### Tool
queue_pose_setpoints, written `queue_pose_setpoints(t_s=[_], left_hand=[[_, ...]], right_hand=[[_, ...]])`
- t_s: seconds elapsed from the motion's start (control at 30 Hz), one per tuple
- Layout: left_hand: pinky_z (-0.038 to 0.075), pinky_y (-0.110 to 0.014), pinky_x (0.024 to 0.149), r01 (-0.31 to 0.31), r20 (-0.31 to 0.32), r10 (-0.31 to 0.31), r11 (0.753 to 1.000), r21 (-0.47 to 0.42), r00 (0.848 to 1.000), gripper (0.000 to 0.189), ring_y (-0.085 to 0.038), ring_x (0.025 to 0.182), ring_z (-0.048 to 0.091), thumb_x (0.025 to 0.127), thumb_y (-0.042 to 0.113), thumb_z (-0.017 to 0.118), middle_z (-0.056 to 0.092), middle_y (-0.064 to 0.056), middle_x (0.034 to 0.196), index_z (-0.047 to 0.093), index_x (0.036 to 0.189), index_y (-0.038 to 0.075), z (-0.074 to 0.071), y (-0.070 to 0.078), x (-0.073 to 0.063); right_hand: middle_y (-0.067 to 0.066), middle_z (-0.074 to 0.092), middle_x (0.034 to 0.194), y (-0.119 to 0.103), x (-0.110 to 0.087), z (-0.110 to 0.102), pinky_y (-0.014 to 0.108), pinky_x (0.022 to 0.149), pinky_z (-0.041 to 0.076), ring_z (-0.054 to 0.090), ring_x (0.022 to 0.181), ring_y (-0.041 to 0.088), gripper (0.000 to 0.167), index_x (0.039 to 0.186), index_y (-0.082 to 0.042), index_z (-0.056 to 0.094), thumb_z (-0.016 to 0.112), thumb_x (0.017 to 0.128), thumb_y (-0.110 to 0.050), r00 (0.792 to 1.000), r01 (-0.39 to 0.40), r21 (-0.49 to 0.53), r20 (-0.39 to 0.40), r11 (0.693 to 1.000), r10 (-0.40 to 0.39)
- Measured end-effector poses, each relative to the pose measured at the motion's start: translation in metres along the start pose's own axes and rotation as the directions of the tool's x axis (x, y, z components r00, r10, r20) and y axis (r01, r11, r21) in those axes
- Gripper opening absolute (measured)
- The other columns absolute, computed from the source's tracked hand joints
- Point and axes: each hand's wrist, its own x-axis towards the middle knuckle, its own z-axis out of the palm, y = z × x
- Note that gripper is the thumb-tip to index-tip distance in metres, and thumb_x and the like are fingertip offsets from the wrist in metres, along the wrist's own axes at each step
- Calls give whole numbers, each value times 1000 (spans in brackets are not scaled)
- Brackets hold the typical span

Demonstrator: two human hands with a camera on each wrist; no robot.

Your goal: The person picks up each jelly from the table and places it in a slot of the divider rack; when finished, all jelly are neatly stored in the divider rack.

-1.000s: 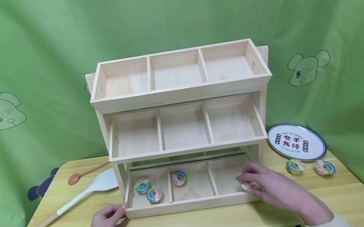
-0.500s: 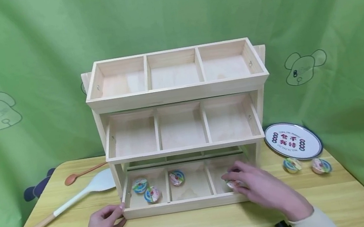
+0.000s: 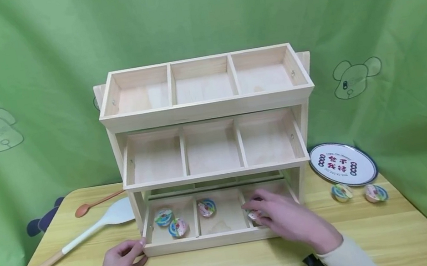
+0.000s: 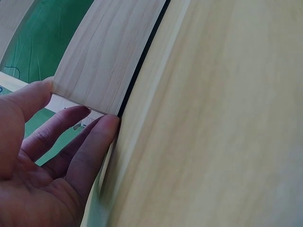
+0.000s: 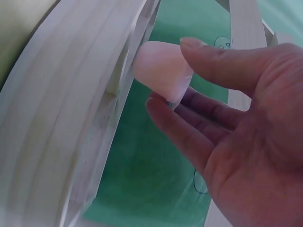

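A three-tier wooden rack (image 3: 208,110) stands on the table, each tier divided into three compartments. My left hand (image 3: 119,265) holds the left front corner of its bottom tier, thumb at the upper edge and fingers against the board's end in the left wrist view. Over the bottom tier, near the divider between the middle and right compartments, my right hand (image 3: 288,218) pinches a small pink jelly cup (image 5: 161,68) between thumb and fingers. Two jelly cups (image 3: 164,217) lie in the bottom left compartment. Another jelly cup (image 3: 207,208) sits in the bottom middle one.
Two jelly cups, one yellowish (image 3: 342,193) and one pink (image 3: 375,193), lie right of the rack before an oval plate (image 3: 342,164). A white spatula (image 3: 84,237) and an orange spoon (image 3: 95,203) lie on the left. A green curtain (image 3: 196,16) hangs behind.
My right hand has moved left across the bottom right compartment with the jelly cup, towards the divider. My left hand has stayed at the rack's corner. The head view has shifted slightly.
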Motion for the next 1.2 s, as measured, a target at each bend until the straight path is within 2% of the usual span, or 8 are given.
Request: queue_pose_setpoints(t_s=[0.33,0.57,0.7,1.2], left_hand=[[60,-31,85,-4,3,4,1000,-1,1000,34,-20,97,62,93,21,70,60,-18,112,67,105,-12,-1,1,1],[60,-31,85,-4,10,4,1000,-8,1000,34,-20,97,62,94,19,69,60,-19,112,67,106,-12,0,0,1],[60,-30,85,-4,9,4,1000,1,1000,37,-20,97,62,94,21,70,59,-19,114,66,108,-13,0,0,0],[60,-30,85,-3,6,3,1000,2,1000,34,-20,96,61,95,17,68,58,-18,111,65,108,-14,1,3,-1]], right_hand=[[2,56,109,-7,17,8,13,59,51,56,78,8,31,122,-7,67,70,91,-7,999,-31,10,24,999,31],[5,57,111,-10,27,19,21,72,57,59,86,14,31,121,-3,66,69,91,-6,998,-43,81,47,996,39],[3,57,114,-8,33,28,22,76,57,58,90,13,32,124,-6,65,68,92,-9,994,-64,84,90,994,56],[5,58,110,-2,46,50,20,70,55,56,83,13,34,123,-6,65,70,89,-12,985,-92,74,151,993,80]])
